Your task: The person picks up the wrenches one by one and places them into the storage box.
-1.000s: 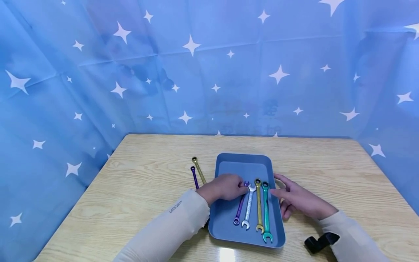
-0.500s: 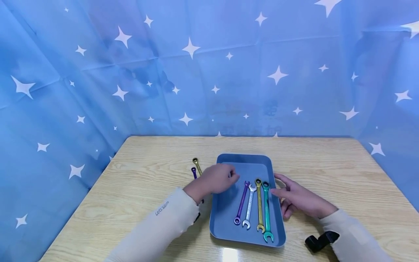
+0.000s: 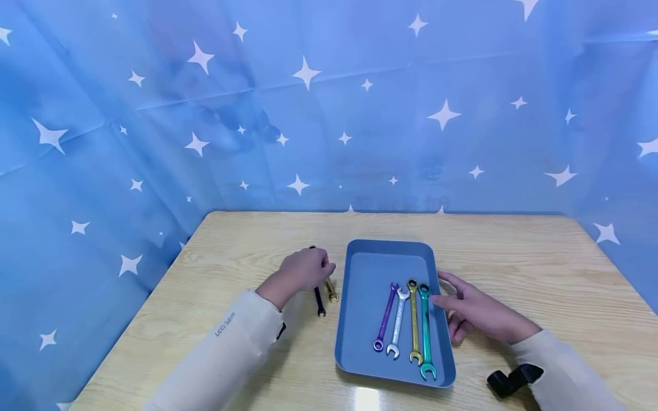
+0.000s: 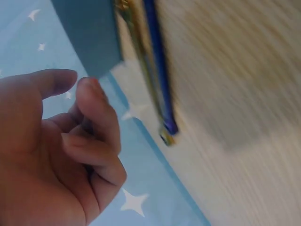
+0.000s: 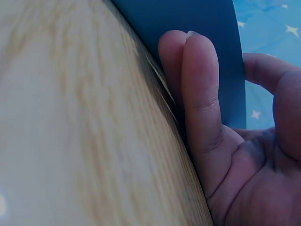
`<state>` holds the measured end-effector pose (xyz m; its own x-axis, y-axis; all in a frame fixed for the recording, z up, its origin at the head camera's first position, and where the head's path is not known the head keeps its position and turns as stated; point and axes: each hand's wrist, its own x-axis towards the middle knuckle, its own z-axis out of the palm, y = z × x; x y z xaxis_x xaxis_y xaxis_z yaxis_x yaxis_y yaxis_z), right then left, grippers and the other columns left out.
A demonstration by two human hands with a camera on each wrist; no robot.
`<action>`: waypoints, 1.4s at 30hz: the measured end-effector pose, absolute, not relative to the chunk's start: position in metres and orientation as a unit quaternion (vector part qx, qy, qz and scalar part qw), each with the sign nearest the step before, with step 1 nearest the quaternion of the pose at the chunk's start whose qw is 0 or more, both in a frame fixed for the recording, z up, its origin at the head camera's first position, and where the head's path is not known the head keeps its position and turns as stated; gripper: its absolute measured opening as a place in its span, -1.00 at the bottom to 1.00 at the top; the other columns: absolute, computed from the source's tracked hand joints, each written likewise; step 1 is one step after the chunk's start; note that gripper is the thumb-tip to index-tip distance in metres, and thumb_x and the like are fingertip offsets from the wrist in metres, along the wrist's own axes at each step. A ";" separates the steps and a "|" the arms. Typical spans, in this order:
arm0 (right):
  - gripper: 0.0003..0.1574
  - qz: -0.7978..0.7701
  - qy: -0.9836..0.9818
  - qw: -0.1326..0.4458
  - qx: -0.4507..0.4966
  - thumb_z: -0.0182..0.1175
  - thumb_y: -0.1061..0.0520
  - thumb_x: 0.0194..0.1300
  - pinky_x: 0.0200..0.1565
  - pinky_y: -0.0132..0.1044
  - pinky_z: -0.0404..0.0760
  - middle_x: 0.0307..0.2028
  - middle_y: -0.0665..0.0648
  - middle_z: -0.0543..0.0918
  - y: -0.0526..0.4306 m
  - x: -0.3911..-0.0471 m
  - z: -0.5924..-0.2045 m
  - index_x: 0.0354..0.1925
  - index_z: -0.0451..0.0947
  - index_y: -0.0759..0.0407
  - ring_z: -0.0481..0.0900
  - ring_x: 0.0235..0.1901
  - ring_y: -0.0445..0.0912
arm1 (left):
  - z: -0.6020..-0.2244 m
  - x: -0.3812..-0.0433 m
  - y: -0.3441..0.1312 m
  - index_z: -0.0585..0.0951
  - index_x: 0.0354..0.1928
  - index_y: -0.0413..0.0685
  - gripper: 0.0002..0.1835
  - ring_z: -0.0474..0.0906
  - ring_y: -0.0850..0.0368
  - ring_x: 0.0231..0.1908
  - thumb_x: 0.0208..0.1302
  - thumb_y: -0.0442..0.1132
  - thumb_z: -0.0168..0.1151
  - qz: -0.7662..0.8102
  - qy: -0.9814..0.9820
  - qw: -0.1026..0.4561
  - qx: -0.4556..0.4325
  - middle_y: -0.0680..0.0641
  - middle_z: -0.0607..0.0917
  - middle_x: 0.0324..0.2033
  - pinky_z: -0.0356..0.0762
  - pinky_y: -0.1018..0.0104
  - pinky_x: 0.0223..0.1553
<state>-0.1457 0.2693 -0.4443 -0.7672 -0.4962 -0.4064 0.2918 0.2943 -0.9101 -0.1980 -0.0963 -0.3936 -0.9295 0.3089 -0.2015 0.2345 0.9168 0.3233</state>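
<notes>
My left hand (image 3: pixel 303 269) hovers over two combination wrenches on the table, a dark purple wrench (image 3: pixel 319 300) and a gold wrench (image 3: pixel 332 292). It partly hides both. Its fingers curl loosely with nothing between them, and in the left wrist view the gold wrench (image 4: pixel 145 61) and the purple wrench (image 4: pixel 160 63) lie apart from it. With my right hand (image 3: pixel 475 313) I hold the right wall of a blue-grey tray (image 3: pixel 367 268), thumb over the rim and fingers against the outside. Inside lie a purple wrench (image 3: pixel 386 314), silver wrench (image 3: pixel 398 323), gold wrench (image 3: pixel 414 322) and green wrench (image 3: pixel 426 337), side by side.
The wooden table (image 3: pixel 205 285) reaches back to a blue curtain (image 3: pixel 329 114) with white stars. A black strap piece (image 3: pixel 514 381) sits at my right wrist. Bare tray floor shows left of and behind the wrenches.
My left hand has let go of the purple wrench in the tray and moved left, out of the tray, over the two wrenches on the table. My right hand stays on the tray wall.
</notes>
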 end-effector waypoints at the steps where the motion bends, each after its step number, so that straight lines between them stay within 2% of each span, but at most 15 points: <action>1: 0.10 -0.590 0.733 0.333 -0.067 0.02 -0.12 0.55 -0.38 -0.05 0.73 -0.25 0.29 0.72 0.271 -0.145 -0.444 0.58 -0.56 -0.03 0.69 -0.53 -0.06 | -0.395 -0.199 -0.099 0.37 -0.59 0.09 -0.55 0.18 0.21 -0.72 0.53 0.03 -0.02 0.143 0.972 0.127 0.136 0.13 0.27 -0.76 0.18 0.31 -0.61; 6: 0.10 -0.592 0.730 0.334 -0.073 0.01 -0.12 0.55 -0.36 -0.03 0.73 -0.28 0.29 0.72 0.273 -0.143 -0.444 0.58 -0.56 -0.01 0.70 -0.51 -0.05 | -0.403 -0.203 -0.110 0.29 -0.72 0.11 -0.46 0.13 0.21 -0.75 0.50 0.03 0.03 0.103 0.980 0.138 0.102 0.13 0.21 -0.82 0.13 0.30 -0.64; 14: 0.08 -0.595 0.729 0.330 -0.073 -0.02 -0.11 0.56 -0.36 -0.01 0.73 -0.30 0.27 0.71 0.273 -0.141 -0.445 0.57 -0.58 0.00 0.70 -0.51 -0.05 | -0.406 -0.203 -0.115 0.34 -0.68 0.09 -0.50 0.17 0.19 -0.72 0.43 0.08 0.09 0.075 0.978 0.166 0.107 0.12 0.25 -0.79 0.21 0.25 -0.55; 20: 0.07 -0.599 0.723 0.335 -0.076 -0.02 -0.09 0.57 -0.35 -0.02 0.73 -0.30 0.26 0.72 0.269 -0.143 -0.445 0.57 -0.58 -0.02 0.70 -0.50 -0.06 | -0.412 -0.203 -0.119 0.28 -0.77 0.13 -0.46 0.17 0.18 -0.70 0.38 0.09 0.07 0.038 0.979 0.169 0.105 0.11 0.24 -0.79 0.24 0.22 -0.52; 30: 0.07 -0.593 0.730 0.332 -0.076 -0.01 -0.11 0.56 -0.37 -0.02 0.73 -0.26 0.27 0.71 0.266 -0.144 -0.446 0.58 -0.54 0.00 0.69 -0.51 -0.06 | -0.409 -0.198 -0.124 0.25 -0.80 0.12 -0.46 0.22 0.17 -0.71 0.35 0.03 0.10 0.038 0.981 0.168 0.088 0.11 0.25 -0.80 0.29 0.21 -0.51; 35: 0.07 -0.593 0.730 0.332 -0.074 -0.01 -0.11 0.56 -0.37 -0.03 0.73 -0.27 0.26 0.71 0.266 -0.144 -0.444 0.58 -0.55 -0.03 0.69 -0.52 -0.06 | -0.407 -0.199 -0.124 0.22 -0.80 0.12 -0.45 0.17 0.18 -0.72 0.34 -0.01 0.14 0.047 0.981 0.169 0.081 0.12 0.18 -0.82 0.26 0.22 -0.50; 42: 0.07 -0.595 0.728 0.333 -0.072 -0.01 -0.10 0.56 -0.37 -0.02 0.73 -0.31 0.26 0.70 0.268 -0.143 -0.442 0.58 -0.56 -0.03 0.69 -0.52 -0.06 | -0.406 -0.203 -0.122 0.27 -0.78 0.09 -0.53 0.17 0.14 -0.70 0.27 -0.13 0.16 0.045 0.982 0.177 0.049 0.10 0.21 -0.81 0.24 0.18 -0.40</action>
<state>-0.1435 0.2677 -0.4422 -0.7676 -0.5014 -0.3992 0.2916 0.2814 -0.9142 -0.2027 -0.1215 -0.4060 -0.9325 0.1128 -0.3430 0.0813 0.9912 0.1049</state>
